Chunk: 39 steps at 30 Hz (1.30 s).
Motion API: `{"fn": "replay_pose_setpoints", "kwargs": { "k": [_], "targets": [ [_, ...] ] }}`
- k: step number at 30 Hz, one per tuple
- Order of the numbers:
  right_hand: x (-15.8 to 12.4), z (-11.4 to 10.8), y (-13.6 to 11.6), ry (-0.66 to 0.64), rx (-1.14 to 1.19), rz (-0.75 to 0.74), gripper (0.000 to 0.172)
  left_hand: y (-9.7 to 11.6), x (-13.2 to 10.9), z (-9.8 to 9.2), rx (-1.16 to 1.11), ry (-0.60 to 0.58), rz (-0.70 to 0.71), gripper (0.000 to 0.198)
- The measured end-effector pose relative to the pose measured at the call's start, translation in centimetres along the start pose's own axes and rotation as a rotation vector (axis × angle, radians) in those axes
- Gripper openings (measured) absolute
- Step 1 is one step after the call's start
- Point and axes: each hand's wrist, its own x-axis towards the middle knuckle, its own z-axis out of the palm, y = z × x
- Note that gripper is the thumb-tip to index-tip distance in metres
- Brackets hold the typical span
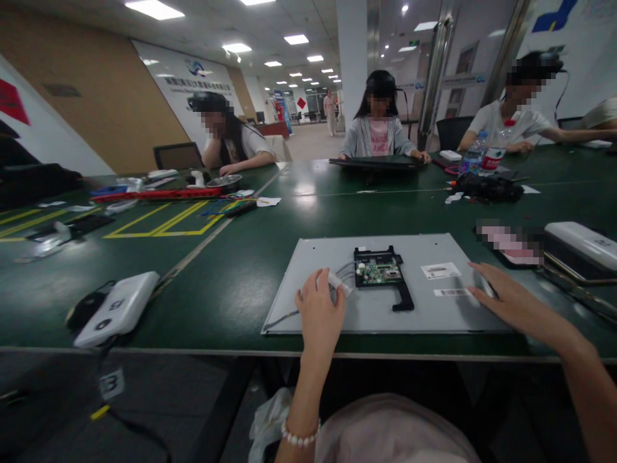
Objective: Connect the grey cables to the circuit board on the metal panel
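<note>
A pale grey flat panel (328, 257) lies on the green table before me. A black bracket (403, 299) with a green circuit board (380, 271) sits on its middle. Thin grey cables (344, 269) run left from the board. Over the panel's left part, my left hand (321, 302) has its fingers curled round a whitish wrapped piece (339, 283) beside those cables. My right hand (504, 296) is at the panel's right edge. Between its thumb and forefinger shows a slim silvery-grey piece (484, 283), too unclear to name. Two white labels (441, 271) are on the panel near this hand.
A white power bank (118, 308) with a cable lies at left. On the right are a pink-screened phone (511, 243), another white device (583, 244) and bottles (491, 151). Across the table sit several people; one holds a dark panel (376, 164).
</note>
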Motion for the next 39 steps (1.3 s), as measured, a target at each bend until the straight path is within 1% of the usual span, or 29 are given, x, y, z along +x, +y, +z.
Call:
{"fn": "replay_pose_setpoints", "kwargs": {
  "k": [4, 8, 11, 15, 18, 22, 30, 34, 39],
  "targets": [
    [-1.7, -0.3, -1.6, 0.040, 0.054, 0.014, 0.061, 0.0, -0.4, -0.6, 0.042, 0.032, -0.020, 0.038],
    [-2.5, -0.1, -2.8, 0.099, 0.111, 0.011, 0.054, -1.0, -1.1, -1.8, 0.106, 0.072, -0.039, 0.036],
    [-2.4, 0.9, -2.8, 0.150, 0.127, 0.001, 0.051, -1.9, -1.8, -2.3, 0.106, 0.117, -0.033, 0.034],
    [-2.1, 2.6, -3.2, 0.178, 0.080, -0.038, 0.050, -2.2, -2.6, -1.8, 0.071, 0.154, 0.036, 0.031],
    [-1.9, 3.5, -4.6, 0.143, 0.023, -0.089, 0.050, -2.1, -3.1, -1.2, 0.053, 0.177, 0.087, 0.030],
    [-1.5, 3.9, -7.1, 0.080, -0.027, -0.149, 0.048, -2.3, -3.2, -0.9, 0.009, 0.222, 0.105, 0.028],
    [-0.8, 4.1, -12.0, -0.020, -0.095, -0.258, 0.052, -2.4, -3.2, -1.2, -0.027, 0.192, 0.090, 0.027],
    [-0.3, 3.8, -13.7, -0.094, -0.086, -0.276, 0.057, -2.3, -3.3, -1.2, -0.037, 0.186, 0.072, 0.027],
    [0.4, 3.7, -15.4, -0.146, -0.051, -0.294, 0.064, -2.4, -3.3, -1.2, -0.030, 0.134, 0.066, 0.027]
  ]
}}
